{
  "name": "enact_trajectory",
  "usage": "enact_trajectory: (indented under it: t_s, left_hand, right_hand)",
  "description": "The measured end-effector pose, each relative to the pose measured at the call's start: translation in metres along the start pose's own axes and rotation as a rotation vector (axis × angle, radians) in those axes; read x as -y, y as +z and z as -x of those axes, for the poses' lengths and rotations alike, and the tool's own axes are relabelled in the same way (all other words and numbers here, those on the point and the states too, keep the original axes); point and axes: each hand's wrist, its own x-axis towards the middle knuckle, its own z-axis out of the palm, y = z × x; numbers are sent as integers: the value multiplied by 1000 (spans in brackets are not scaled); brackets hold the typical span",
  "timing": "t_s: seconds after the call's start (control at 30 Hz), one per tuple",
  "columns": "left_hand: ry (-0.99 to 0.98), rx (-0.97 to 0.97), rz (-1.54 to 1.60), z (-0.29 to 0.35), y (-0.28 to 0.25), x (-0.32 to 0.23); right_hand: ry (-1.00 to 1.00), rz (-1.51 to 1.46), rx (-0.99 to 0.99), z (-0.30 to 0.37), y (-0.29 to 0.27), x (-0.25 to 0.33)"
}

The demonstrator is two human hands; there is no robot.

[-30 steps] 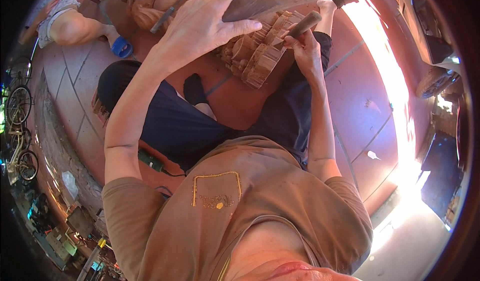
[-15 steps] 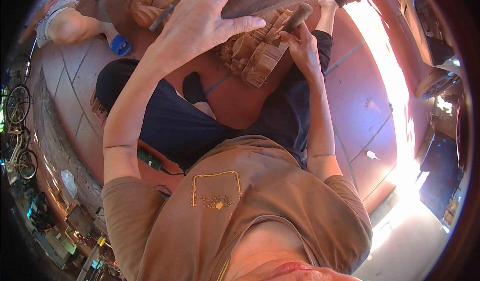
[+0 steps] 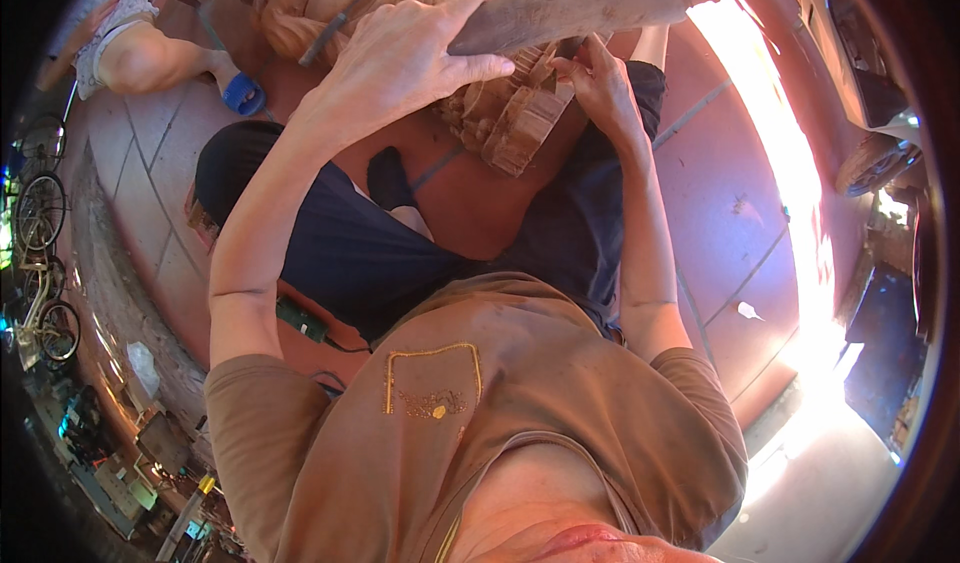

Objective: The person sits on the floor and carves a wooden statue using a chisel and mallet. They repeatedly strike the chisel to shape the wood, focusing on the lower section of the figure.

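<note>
My left hand [image 3: 395,58] is wrapped round the near end of a long, thick wooden club [image 3: 570,11], which reaches out to the right across the top of the view. Just below the club, my right hand [image 3: 605,88] is closed with its fingers pinched on a wood-handled chisel, whose handle is now mostly hidden behind the club. Under both hands lies a reddish-brown wood carving [image 3: 525,128] with deep, stepped relief, between my legs on the floor. The chisel's cutting end cannot be made out.
A larger wood carving [image 3: 290,3] lies beyond my left hand, with a bar-like tool [image 3: 335,28] on it. Another person's leg with a blue sandal [image 3: 243,94] is at the upper left. A green power tool [image 3: 300,318] lies by my left thigh. Bicycles [image 3: 40,213] stand far left.
The club has come down toward me, and its far end is lower. It now covers the chisel handle that showed before. My right hand has barely moved.
</note>
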Motion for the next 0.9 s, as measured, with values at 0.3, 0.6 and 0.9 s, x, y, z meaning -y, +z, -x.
enact_trajectory:
  t_s: [0.3, 0.6, 0.9]
  left_hand:
    - [-96, -85, 349, -15, -31, -14]
    - [-97, -51, 337, -12, -26, -13]
    - [-139, -24, 307, -14, -32, -19]
  right_hand:
    - [8, -97, 58, -1, -5, 3]
    - [125, -244, -82, 1, -2, 17]
    - [133, -180, -106, 4, 3, 13]
